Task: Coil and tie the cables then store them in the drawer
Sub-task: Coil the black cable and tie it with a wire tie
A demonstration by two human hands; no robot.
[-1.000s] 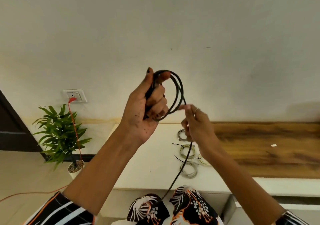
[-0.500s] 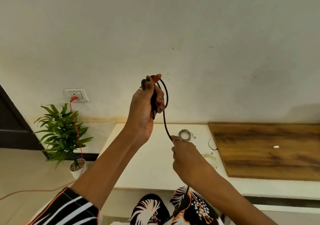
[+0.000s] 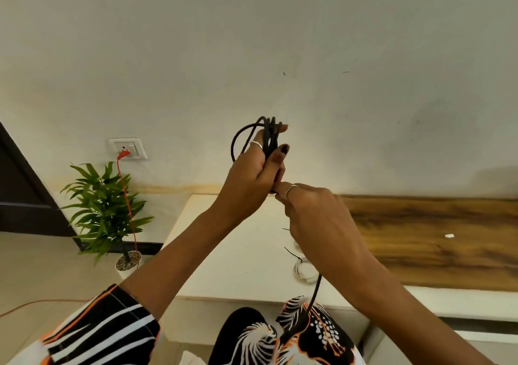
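From where I watch, the left hand [image 3: 252, 174] is raised before the wall, its fingers [image 3: 276, 161] curled round several gathered loops of the black cable [image 3: 269, 134]. Just right of it and touching, the right hand [image 3: 314, 218] pinches the same cable at the foot of the loops, its fingers clenched on the strand. The loose tail runs down from under that hand to the lap, so I judge the coiling well begun but not finished. No tie is on it yet. Lower right, on the white surface [image 3: 224, 252], a pale coiled cable [image 3: 304, 273] lies half hidden by the forearm; it may already be tied, but I cannot be sure. No drawer is in view, so I take storing to be still ahead.
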